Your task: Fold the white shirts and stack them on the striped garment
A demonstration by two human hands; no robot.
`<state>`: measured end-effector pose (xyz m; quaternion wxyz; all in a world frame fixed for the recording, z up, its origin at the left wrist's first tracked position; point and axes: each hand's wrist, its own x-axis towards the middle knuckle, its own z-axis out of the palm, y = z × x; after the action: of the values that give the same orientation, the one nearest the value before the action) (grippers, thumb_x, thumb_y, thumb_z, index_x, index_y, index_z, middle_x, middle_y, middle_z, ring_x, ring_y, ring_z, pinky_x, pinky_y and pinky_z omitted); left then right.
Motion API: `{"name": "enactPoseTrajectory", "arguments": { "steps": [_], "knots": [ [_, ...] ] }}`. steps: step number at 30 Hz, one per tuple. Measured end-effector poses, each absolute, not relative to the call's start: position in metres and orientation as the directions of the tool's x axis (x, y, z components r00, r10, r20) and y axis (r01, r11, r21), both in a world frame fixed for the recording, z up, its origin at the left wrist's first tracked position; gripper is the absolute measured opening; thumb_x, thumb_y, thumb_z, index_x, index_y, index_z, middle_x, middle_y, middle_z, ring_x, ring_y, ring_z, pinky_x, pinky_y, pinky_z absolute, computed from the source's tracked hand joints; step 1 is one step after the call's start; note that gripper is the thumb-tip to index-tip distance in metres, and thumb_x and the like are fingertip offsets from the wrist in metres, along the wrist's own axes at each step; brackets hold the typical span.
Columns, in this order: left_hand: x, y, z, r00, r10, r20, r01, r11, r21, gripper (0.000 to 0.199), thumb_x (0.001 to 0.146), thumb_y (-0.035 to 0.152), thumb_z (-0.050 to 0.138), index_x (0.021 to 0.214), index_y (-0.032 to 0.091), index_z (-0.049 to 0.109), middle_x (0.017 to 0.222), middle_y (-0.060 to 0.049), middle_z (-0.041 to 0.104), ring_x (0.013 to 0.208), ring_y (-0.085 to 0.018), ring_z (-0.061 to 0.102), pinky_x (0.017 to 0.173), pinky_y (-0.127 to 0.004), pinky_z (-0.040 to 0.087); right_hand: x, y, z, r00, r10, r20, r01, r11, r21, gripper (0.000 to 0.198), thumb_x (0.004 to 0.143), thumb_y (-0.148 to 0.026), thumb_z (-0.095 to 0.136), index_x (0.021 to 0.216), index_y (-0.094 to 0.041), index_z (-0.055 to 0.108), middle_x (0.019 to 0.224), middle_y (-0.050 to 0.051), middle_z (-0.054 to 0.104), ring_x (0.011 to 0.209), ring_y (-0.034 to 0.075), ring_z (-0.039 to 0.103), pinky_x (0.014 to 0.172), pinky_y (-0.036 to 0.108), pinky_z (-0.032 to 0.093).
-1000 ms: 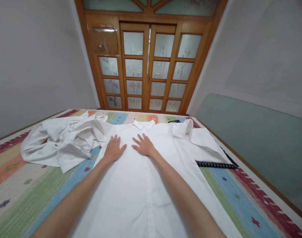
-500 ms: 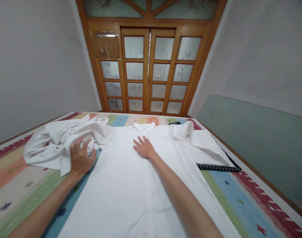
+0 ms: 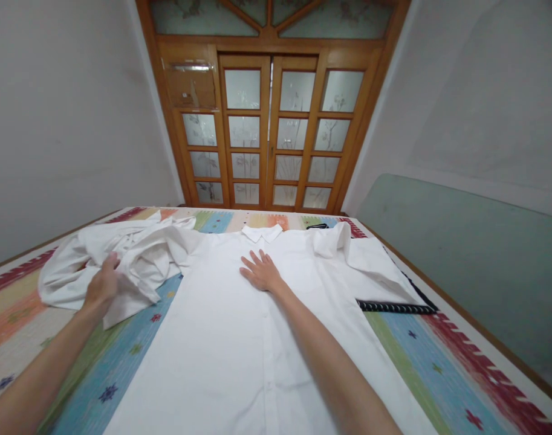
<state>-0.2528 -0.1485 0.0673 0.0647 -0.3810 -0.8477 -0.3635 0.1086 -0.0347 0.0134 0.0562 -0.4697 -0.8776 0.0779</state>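
Observation:
A white collared shirt (image 3: 225,314) lies spread out front side up, its collar at the far end. My right hand (image 3: 261,272) rests flat on its chest just below the collar, fingers spread. At the left, a crumpled heap of white cloth (image 3: 144,251) adjoins the shirt's shoulder; I cannot tell where the sleeve ends and the heap begins. My left hand (image 3: 102,284) is closed on the near left part of this heap, thumb up, most fingers hidden. The shirt's other sleeve (image 3: 379,266) lies out to the right, partly folded.
Under everything is a colourful striped cover (image 3: 135,356). A dark item with a white-striped edge (image 3: 393,307) shows beneath the right sleeve. A small black object (image 3: 318,226) lies beyond the shirt. Wooden glazed doors (image 3: 269,133) stand behind; a pale green panel (image 3: 466,260) is at right.
My left hand has moved left and closed from a spread, curved shape onto the crumpled cloth, whose near corner has shifted slightly. My right hand stays flat on the shirt.

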Motion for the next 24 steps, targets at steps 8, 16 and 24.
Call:
{"name": "enactPoseTrajectory", "arguments": {
  "steps": [8,16,24],
  "knots": [
    [-0.211,-0.156,0.114,-0.757,0.622,0.200,0.566,0.472,0.676,0.035,0.065,0.043,0.066,0.090,0.018,0.067,0.078,0.001,0.068,0.090,-0.023,0.062,0.085,-0.036,0.051,0.109,-0.037,0.017,-0.546,0.838,0.014,0.815,0.535,-0.221,0.064,0.098,-0.061,0.021,0.154,-0.032,0.030,0.164,0.001,0.015,0.151,0.032,0.008,0.120,0.050,0.011],
    [-0.142,-0.123,0.140,-0.533,0.841,0.090,0.535,0.252,0.806,0.042,0.059,0.041,0.074,0.091,0.014,0.073,0.067,0.000,0.067,0.066,-0.016,0.058,0.056,-0.023,0.042,0.111,-0.030,0.011,-0.562,0.825,0.051,0.799,0.558,-0.225,0.059,0.100,-0.055,0.028,0.151,-0.028,0.037,0.162,0.004,0.023,0.150,0.031,0.013,0.119,0.050,0.015],
    [-0.062,-0.049,0.088,-0.243,0.962,0.124,0.554,0.033,0.832,0.021,0.060,0.031,0.069,0.074,0.015,0.072,0.054,0.000,0.063,0.056,-0.015,0.058,0.055,-0.024,0.042,0.117,-0.007,-0.003,-0.434,0.845,0.311,0.539,0.521,-0.662,0.054,0.103,-0.043,0.026,0.106,-0.019,0.074,0.117,0.011,0.071,0.118,0.023,0.061,0.106,0.039,0.039]
  ]
}}
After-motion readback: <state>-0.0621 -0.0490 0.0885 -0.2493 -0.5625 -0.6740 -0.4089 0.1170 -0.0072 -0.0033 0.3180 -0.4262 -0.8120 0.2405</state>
